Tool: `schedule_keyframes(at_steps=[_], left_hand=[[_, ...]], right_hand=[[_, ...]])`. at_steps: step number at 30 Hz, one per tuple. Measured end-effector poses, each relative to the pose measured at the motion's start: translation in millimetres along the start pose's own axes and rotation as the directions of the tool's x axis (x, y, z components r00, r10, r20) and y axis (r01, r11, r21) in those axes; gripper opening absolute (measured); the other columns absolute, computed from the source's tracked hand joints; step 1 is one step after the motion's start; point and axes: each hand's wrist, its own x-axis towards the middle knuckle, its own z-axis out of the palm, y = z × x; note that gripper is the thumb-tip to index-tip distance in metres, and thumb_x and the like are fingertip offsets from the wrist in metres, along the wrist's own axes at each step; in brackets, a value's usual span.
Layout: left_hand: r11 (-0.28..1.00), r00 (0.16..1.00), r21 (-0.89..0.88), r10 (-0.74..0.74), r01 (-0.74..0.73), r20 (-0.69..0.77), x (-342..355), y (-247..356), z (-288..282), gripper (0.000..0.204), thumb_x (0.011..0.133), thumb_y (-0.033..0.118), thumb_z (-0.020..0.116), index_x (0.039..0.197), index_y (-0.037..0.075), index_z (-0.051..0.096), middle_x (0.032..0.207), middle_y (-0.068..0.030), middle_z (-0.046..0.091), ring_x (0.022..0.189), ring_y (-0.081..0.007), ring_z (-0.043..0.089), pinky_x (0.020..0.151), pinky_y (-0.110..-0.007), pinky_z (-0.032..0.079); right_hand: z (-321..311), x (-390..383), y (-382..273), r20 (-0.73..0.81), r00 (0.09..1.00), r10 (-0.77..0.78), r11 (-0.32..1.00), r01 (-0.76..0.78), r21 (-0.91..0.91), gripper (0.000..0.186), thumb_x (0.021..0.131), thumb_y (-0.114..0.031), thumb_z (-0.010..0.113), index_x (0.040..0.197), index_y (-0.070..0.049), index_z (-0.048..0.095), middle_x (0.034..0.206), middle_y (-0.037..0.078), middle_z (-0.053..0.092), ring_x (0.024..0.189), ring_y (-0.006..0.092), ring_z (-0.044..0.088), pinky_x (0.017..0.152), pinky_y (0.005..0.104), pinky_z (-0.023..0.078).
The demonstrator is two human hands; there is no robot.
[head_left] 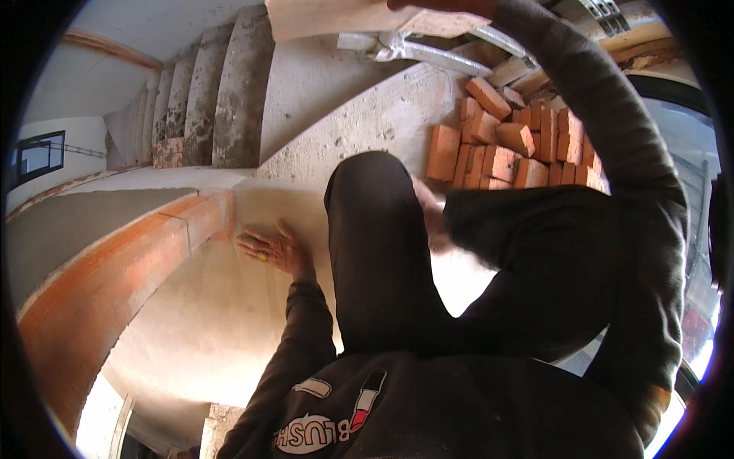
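Note:
My left hand (275, 251) is open, its fingers spread against a smooth beige plastered surface (218, 294). A yellow ring shows on one finger. That surface lies beside an orange-red edge band (145, 245). My right arm arches up the right side to the top of the picture. There my right hand (447, 4) lies along a pale flat board (329, 19). The upper edge cuts off most of that hand, so its grip is hidden. My bent legs, in dark trousers, fill the middle, with a bare foot (434, 222) showing between them.
Rough concrete stairs (206, 92) rise at the upper left. A pile of orange bricks (520, 145) stands beyond my right knee. Metal bars (428, 55) and timber (634, 42) lie behind it. A small dark-framed window (40, 157) is at the far left.

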Motion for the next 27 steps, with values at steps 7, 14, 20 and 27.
schedule_keyframes(at_steps=[7,14,20,27], left_hand=[[0.997,0.999,0.078,0.017,-0.014,-0.038,3.2,-3.5,8.0,0.08,0.093,0.054,0.038,0.144,-0.003,0.013,0.149,-0.0276,0.01,0.138,-0.0442,0.008,0.112,-0.053,0.011],[0.996,0.999,0.094,0.011,-0.008,-0.037,7.2,-5.3,-0.8,0.078,0.093,0.053,0.038,0.144,-0.002,0.016,0.149,-0.0265,0.011,0.138,-0.0432,0.008,0.113,-0.052,0.012],[0.996,1.0,0.087,-0.015,0.017,-0.024,5.0,-5.0,0.0,0.077,0.093,0.053,0.038,0.145,0.0,0.017,0.149,-0.0255,0.014,0.138,-0.042,0.012,0.112,-0.052,0.013],[0.994,1.0,0.105,-0.011,0.014,-0.028,3.1,4.9,3.1,0.076,0.093,0.054,0.038,0.145,0.001,0.02,0.146,-0.0267,0.019,0.136,-0.0429,0.017,0.111,-0.054,0.017]], right_hand=[[28.7,6.5,26.7,-0.003,0.987,-0.159,0.969,0.155,-0.191,0.029,0.078,-0.028,0.068,0.076,0.0,0.062,0.066,0.02,0.058,0.066,0.0343,0.06,0.06,0.0432,0.047],[163.8,-13.5,49.6,0.081,0.976,0.201,0.98,-0.201,-0.004,0.028,0.077,-0.022,0.064,0.101,-0.007,0.066,0.086,0.019,0.066,0.084,0.0316,0.066,0.075,0.0427,0.052],[255.3,-41.2,63.5,-0.016,0.925,0.379,0.915,-0.378,-0.144,0.018,0.084,-0.02,0.054,0.097,-0.011,0.063,0.083,0.015,0.065,0.08,0.0324,0.064,0.071,0.0446,0.05],[331.1,-59.0,79.4,-0.233,0.915,0.33,0.912,-0.373,-0.17,0.018,0.086,-0.023,0.053,0.098,-0.014,0.063,0.083,0.012,0.066,0.076,0.0282,0.064,0.067,0.0421,0.049]])
